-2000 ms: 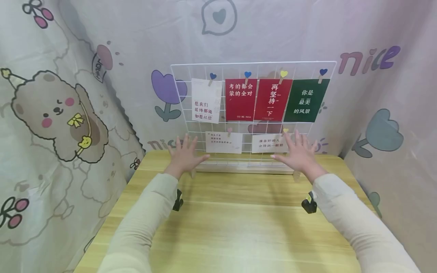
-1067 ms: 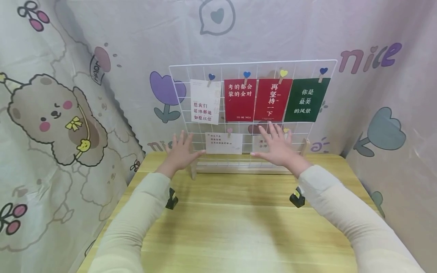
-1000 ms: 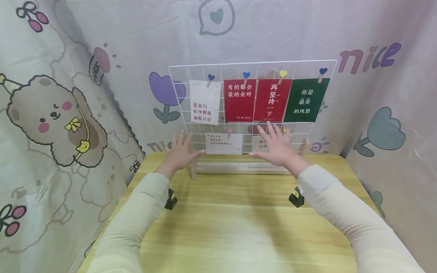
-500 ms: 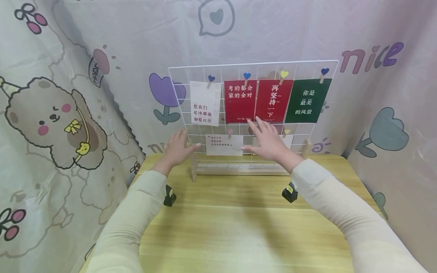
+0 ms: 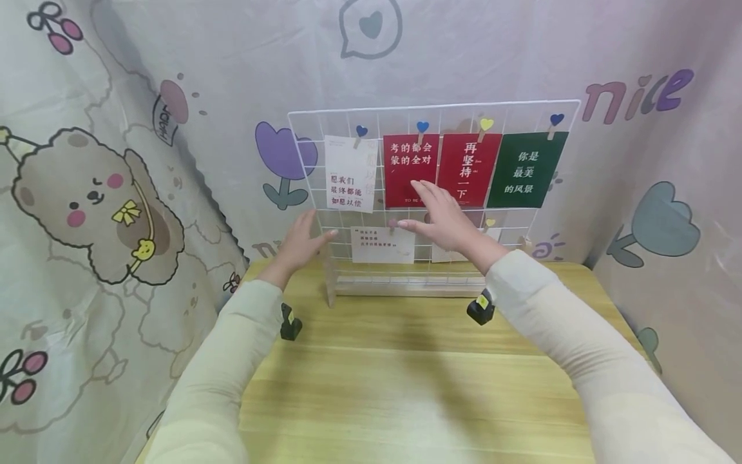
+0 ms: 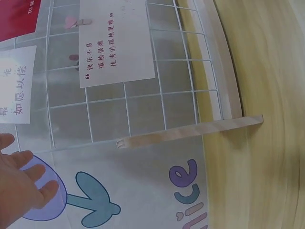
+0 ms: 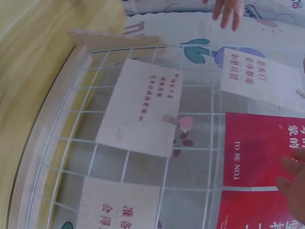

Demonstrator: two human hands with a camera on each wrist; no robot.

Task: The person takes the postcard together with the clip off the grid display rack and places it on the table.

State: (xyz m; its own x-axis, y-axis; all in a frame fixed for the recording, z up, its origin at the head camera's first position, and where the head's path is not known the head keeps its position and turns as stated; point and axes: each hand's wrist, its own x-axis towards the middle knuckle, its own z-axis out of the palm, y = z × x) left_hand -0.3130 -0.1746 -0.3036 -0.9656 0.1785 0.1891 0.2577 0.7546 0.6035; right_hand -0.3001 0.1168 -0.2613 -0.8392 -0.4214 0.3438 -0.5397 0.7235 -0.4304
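A white wire grid stands upright in a wooden base, with cards hung on it by heart-topped clips. My right hand, fingers extended, is in front of the lower part of a red card and partly covers the lower right white card; contact cannot be told. At the grid's left edge is my left hand, thumb spread and holding nothing. In the left wrist view its fingers are apart from the grid. A second red card and a green card hang to the right.
A white card hangs at upper left, a smaller white card below. The grid stands near the back of a wooden table. Printed curtains enclose the back and sides. Black devices sit under both wrists.
My right hand has moved left and up, from the lower right white card to the left red card. My left hand has shifted slightly left and up. The cards stay in place.
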